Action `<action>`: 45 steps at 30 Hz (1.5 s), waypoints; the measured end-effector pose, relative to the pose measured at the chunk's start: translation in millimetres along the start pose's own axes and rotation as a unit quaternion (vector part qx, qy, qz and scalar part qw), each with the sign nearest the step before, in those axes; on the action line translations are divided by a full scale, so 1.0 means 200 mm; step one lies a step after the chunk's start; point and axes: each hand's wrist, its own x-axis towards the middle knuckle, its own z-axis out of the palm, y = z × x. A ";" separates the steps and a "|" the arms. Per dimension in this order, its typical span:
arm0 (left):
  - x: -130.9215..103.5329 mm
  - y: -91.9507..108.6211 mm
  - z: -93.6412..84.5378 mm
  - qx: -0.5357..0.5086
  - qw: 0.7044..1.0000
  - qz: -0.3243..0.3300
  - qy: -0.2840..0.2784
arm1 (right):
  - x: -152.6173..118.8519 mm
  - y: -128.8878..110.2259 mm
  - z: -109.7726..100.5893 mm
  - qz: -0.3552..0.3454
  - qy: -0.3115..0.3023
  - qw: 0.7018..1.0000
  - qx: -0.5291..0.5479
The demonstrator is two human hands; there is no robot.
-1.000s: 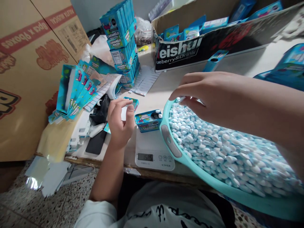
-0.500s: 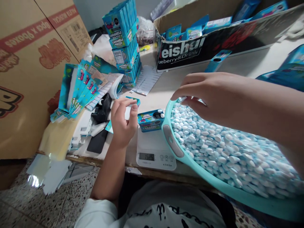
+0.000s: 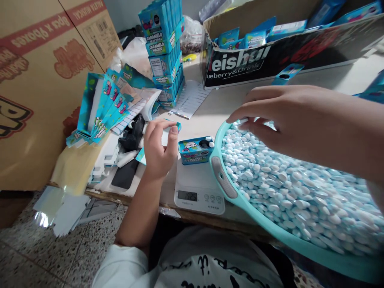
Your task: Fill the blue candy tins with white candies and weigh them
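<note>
My right hand (image 3: 274, 116) hovers over the near-left rim of a turquoise tub (image 3: 221, 138) full of pale blue and white candies (image 3: 279, 188). Its thumb and fingertips pinch a small white candy (image 3: 243, 121). On a white kitchen scale (image 3: 198, 200) stands a small blue candy box (image 3: 195, 151), its top hole facing up and a candy or two at the opening. The scale's display seems to read 152.5. Left of the box, my left hand (image 3: 161, 148) rests with fingers curved and thumb apart, holding nothing I can see. A blue-edged piece lies partly hidden behind it.
Blue candy boxes (image 3: 165, 52) rise in a stack at the back. A black carton (image 3: 237, 72) holds more blue packs. Flattened blue boxes (image 3: 105, 108), a black tape dispenser (image 3: 132, 132) and a dark phone-like slab (image 3: 124, 175) lie left. A large brown carton (image 3: 39, 92) stands beside the table.
The view has shifted slightly, so most things sit a little further right. Both hands keep nearly the same pose, and the scale reading looks unchanged.
</note>
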 end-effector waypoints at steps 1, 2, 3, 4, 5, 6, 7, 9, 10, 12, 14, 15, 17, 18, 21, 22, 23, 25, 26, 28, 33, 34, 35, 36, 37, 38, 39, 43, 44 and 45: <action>0.00 -0.01 0.00 -0.003 1.000 0.005 -0.001 | 0.00 0.00 -0.01 -0.007 0.004 1.000 0.002; 0.00 -0.01 0.00 -0.006 1.000 0.010 -0.002 | 0.01 -0.01 -0.01 -0.014 0.005 1.000 0.008; -0.01 -0.02 0.01 -0.007 1.000 0.013 -0.002 | 0.01 -0.02 -0.02 -0.016 0.007 1.000 0.021; -0.01 -0.02 0.01 -0.008 1.000 0.013 -0.002 | 0.03 -0.03 -0.02 -0.015 0.009 0.999 0.042; -0.01 -0.02 0.01 -0.010 1.000 0.012 -0.001 | 0.04 -0.04 -0.02 -0.006 0.011 0.997 0.072; -0.01 -0.03 0.01 -0.011 1.000 0.011 0.000 | 0.06 -0.07 -0.02 0.007 0.012 0.994 0.107; -0.01 -0.03 0.01 -0.012 1.000 0.010 0.002 | 0.08 -0.09 -0.02 0.023 0.011 0.989 0.144; -0.01 -0.04 0.01 -0.012 1.000 0.005 0.008 | 0.13 -0.14 -0.02 0.053 0.003 0.978 0.200; -0.01 -0.04 0.01 -0.011 1.000 0.002 0.012 | 0.16 -0.17 -0.01 0.061 -0.003 0.975 0.215; -0.01 -0.05 0.01 -0.009 1.000 -0.006 0.021 | 0.21 -0.21 0.00 0.059 -0.020 0.971 0.229; -0.01 -0.06 0.01 -0.011 0.999 -0.014 0.026 | 0.26 -0.23 0.03 0.049 -0.041 0.970 0.234; -0.01 -0.06 0.01 -0.013 0.999 -0.018 0.029 | 0.28 -0.23 0.05 0.045 -0.050 0.970 0.234; -0.01 -0.05 0.02 -0.020 0.999 -0.023 0.031 | 0.32 -0.24 0.08 0.043 -0.068 0.970 0.228; -0.01 -0.05 0.02 -0.024 0.999 -0.024 0.029 | 0.33 -0.24 0.10 0.043 -0.075 0.971 0.223; -0.03 -0.03 0.03 -0.035 0.999 -0.020 0.015 | 0.35 -0.26 0.15 0.044 -0.087 0.974 0.204; -0.03 -0.03 0.04 -0.038 0.999 -0.018 0.009 | 0.35 -0.27 0.16 0.045 -0.088 0.975 0.199; -0.03 -0.03 0.04 -0.040 0.999 -0.018 0.006 | 0.35 -0.28 0.17 0.047 -0.087 0.976 0.193; -0.03 -0.03 0.04 -0.042 0.999 -0.021 0.006 | 0.35 -0.29 0.19 0.054 -0.087 0.977 0.185; -0.03 -0.03 0.04 -0.043 0.999 -0.026 0.007 | 0.35 -0.30 0.19 0.056 -0.090 0.978 0.182; -0.02 -0.04 0.03 -0.044 0.998 -0.037 0.011 | 0.35 -0.31 0.20 0.058 -0.099 0.978 0.177; -0.03 -0.06 0.03 -0.046 0.996 -0.071 0.023 | 0.36 -0.32 0.20 0.061 -0.114 0.978 0.166; -0.03 -0.06 0.03 -0.048 0.996 -0.076 0.025 | 0.36 -0.31 0.20 0.062 -0.115 0.978 0.163; -0.03 -0.05 0.03 -0.053 0.995 -0.082 0.026 | 0.36 -0.31 0.20 0.062 -0.116 0.978 0.161; -0.03 -0.05 0.03 -0.058 0.994 -0.087 0.026 | 0.36 -0.30 0.21 0.061 -0.118 0.978 0.158; -0.03 -0.05 0.03 -0.064 0.994 -0.091 0.025 | 0.36 -0.29 0.22 0.060 -0.122 0.979 0.154; -0.03 -0.05 0.03 -0.069 0.993 -0.094 0.023 | 0.36 -0.28 0.22 0.057 -0.125 0.979 0.151; -0.03 -0.05 0.02 -0.073 0.992 -0.095 0.022 | 0.36 -0.28 0.23 0.055 -0.128 0.979 0.148; -0.03 -0.05 0.01 -0.073 0.992 -0.097 0.020 | 0.35 -0.26 0.19 0.058 -0.109 0.984 0.130; -0.03 -0.05 0.01 -0.072 0.992 -0.098 0.019 | 0.34 -0.26 0.16 0.060 -0.096 0.986 0.125; -0.03 -0.05 0.00 -0.071 0.992 -0.098 0.018 | 0.33 -0.26 0.12 0.062 -0.082 0.987 0.120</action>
